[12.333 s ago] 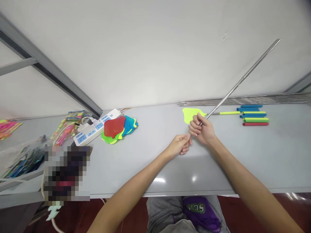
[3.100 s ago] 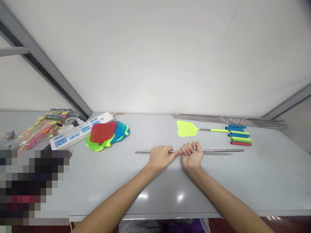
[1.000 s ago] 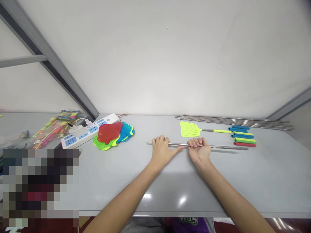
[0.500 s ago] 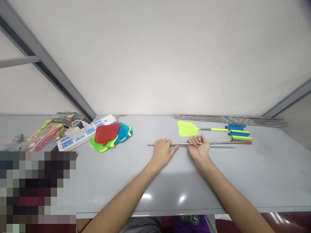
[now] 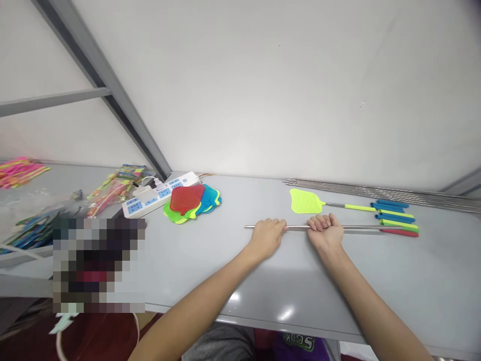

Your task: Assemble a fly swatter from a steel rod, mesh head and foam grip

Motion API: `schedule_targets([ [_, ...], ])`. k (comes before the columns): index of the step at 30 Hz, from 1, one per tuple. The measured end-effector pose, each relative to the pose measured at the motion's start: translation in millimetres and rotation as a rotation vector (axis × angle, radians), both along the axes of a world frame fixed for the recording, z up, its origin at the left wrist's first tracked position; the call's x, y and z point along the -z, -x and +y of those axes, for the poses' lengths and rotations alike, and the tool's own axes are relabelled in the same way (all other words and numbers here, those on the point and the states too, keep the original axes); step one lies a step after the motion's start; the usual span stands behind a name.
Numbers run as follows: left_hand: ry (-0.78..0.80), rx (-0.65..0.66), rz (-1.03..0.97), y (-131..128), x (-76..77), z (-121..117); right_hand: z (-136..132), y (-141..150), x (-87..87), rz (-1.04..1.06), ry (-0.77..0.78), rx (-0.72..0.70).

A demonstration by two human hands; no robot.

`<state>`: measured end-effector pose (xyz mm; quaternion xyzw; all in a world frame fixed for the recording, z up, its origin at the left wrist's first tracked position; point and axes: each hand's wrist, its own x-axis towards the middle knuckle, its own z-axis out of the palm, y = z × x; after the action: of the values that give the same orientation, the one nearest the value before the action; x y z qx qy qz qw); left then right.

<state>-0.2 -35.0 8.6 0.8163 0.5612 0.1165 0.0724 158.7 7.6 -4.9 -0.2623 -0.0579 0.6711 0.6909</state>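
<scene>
Fingers (image 5: 319, 222) curl around a steel rod (image 5: 361, 227) (purple fabric (image 5: 298, 343) reads "SGDK").

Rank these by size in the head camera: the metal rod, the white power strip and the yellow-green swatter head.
Largest to smallest: the metal rod, the white power strip, the yellow-green swatter head. The rod lies nearer the camera, so its length may look exaggerated.

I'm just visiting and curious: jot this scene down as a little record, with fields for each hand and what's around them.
Left hand: lying over a steel rod
Right hand: fingers curled over the same rod
Nearest: yellow-green fly swatter
Farther right: bundled steel rods, coloured handle grips
Farther left: stacked fly swatters, white power strip
Surface: grey table
</scene>
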Motion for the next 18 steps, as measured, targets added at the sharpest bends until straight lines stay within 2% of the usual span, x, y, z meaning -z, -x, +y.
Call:
schedule_targets([
  [5,0.088,0.035,0.012,-1,-0.3,-5,-1,-2,-5.9,-0.019,-0.093,-0.073],
  [11,0.159,0.009,-0.004,-3,-8.1,-12,-3,-1,-14.7,-0.022,-0.198,-0.14],
  [18,0.338,-0.009,-0.197,-2,-11.0,-20,-2,2,-13.2,-0.067,-0.194,-0.227],
])
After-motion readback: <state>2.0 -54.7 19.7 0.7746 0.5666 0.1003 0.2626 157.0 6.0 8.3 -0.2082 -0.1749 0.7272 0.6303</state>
